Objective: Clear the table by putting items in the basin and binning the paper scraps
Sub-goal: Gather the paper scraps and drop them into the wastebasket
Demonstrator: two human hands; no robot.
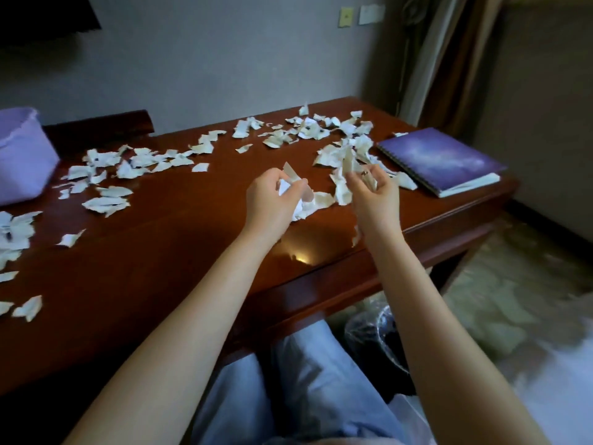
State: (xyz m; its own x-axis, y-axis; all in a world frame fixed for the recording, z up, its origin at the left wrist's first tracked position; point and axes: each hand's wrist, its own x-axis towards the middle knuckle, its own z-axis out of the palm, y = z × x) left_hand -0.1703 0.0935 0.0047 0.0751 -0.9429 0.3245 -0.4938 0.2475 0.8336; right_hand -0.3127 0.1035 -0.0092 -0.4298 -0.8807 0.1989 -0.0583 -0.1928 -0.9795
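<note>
Torn white paper scraps (128, 165) lie scattered over the dark red wooden table (179, 258). My left hand (272, 197) is curled round a bunch of white scraps above the table's middle. My right hand (373, 194) holds more scraps between curled fingers, just right of the left hand. A purple spiral notebook (439, 159) lies at the table's right end. The lilac basin (22, 155) stands at the far left edge. A bin lined with a clear bag (382, 335) sits on the floor under the table's front right, partly hidden by my right arm.
A thick pile of scraps (349, 149) lies beside the notebook, and more scraps (12, 232) sit at the near left. A dark chair back (99, 130) rises behind the table. Curtains (449, 59) hang at the back right. My knees in light blue cloth (305, 380) are below.
</note>
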